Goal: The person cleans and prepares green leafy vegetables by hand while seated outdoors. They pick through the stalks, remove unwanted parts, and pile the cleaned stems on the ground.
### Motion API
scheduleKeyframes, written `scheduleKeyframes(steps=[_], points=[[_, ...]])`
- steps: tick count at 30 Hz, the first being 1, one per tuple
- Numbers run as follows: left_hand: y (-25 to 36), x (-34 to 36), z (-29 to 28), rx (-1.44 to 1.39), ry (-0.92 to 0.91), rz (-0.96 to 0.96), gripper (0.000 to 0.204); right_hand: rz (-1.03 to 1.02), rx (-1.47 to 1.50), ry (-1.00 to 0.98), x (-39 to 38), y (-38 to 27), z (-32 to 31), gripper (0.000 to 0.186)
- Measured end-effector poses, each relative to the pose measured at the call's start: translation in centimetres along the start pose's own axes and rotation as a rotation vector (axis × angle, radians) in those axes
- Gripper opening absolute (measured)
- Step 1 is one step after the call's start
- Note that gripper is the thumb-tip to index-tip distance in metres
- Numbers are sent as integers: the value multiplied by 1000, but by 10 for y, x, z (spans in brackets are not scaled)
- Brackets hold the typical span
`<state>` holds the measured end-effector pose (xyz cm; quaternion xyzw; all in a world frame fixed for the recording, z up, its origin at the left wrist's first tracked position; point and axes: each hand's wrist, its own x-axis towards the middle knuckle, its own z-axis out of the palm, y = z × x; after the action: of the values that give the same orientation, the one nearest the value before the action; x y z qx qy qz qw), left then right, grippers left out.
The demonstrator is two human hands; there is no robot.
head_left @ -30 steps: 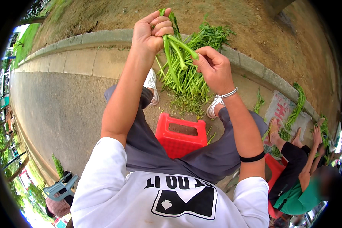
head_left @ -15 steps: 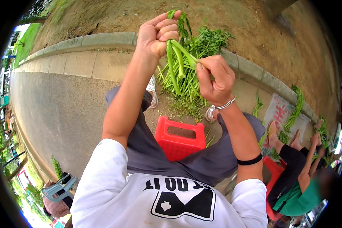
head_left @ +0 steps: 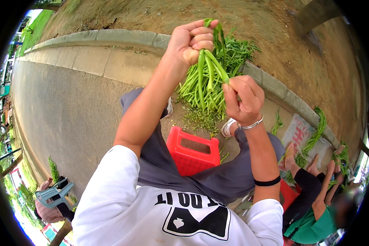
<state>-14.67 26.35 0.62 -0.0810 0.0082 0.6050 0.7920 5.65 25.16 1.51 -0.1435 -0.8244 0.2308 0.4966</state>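
Observation:
My left hand (head_left: 194, 42) is closed around a few green stems of what looks like water spinach (head_left: 210, 70), whose cut ends hang down. Leafy tops dangle behind the fist. Between thumb and forefinger, my right hand (head_left: 245, 98) pinches the lower end of one stem and pulls it out to the right of the others. Beyond both hands lies a large heap of the same greens (head_left: 192, 87) on the pavement, stems toward me and leaves toward the kerb.
A red plastic stool (head_left: 194, 158) stands between my legs. Torn leaf bits (head_left: 201, 121) litter the ground before it. The stone kerb (head_left: 270, 84) runs behind the heap. At right, a person in green (head_left: 315, 227) sits beside a printed sack (head_left: 297, 129) with greens; another sits far left on a grey-blue chair (head_left: 56, 196).
In the picture both hands and the stems sit slightly lower and further right, as the whole view has shifted somewhat. The grip of each hand stays the same.

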Motion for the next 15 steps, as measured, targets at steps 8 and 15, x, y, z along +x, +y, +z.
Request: scheduleKeyframes(steps=[8,15], points=[[4,-8,-8,110,47,16,33,776,487,-439,-3,-9,3,15],[-15,-11,-3,125,148,-25,25,908,1028,-661,-12,10,3,11]])
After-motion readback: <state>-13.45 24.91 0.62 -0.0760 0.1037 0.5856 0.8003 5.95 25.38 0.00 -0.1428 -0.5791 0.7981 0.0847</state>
